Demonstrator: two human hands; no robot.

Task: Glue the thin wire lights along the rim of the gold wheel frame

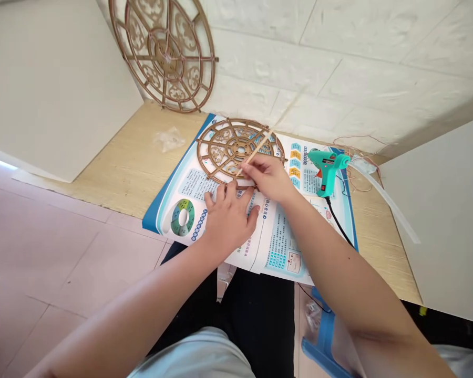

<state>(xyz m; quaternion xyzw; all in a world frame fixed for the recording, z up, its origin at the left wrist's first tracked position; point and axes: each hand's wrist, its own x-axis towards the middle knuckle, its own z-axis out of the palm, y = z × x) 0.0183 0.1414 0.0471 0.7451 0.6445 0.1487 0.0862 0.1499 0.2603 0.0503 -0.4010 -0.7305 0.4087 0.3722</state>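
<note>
A round brown openwork wheel (235, 148), with spokes and scroll patterns, lies flat on a printed paper sheet (189, 181). My left hand (229, 219) rests palm down with its fingers spread, the fingertips at the wheel's near rim. Pinched between the thumb and fingers of my right hand (270, 179) is a thin pale wooden stick (278, 124). It slants up and away to the right, and its lower end is over the near part of the wheel. Whether that end touches the wheel I cannot tell.
Right of the wheel lies a teal glue gun (328, 169) with a long white glue stick (386, 198) and a black cord. Thin wires tangle behind it. A larger matching wheel (169, 59) leans against the wall. Clear plastic (168, 139) lies on the wooden surface. White panels flank both sides.
</note>
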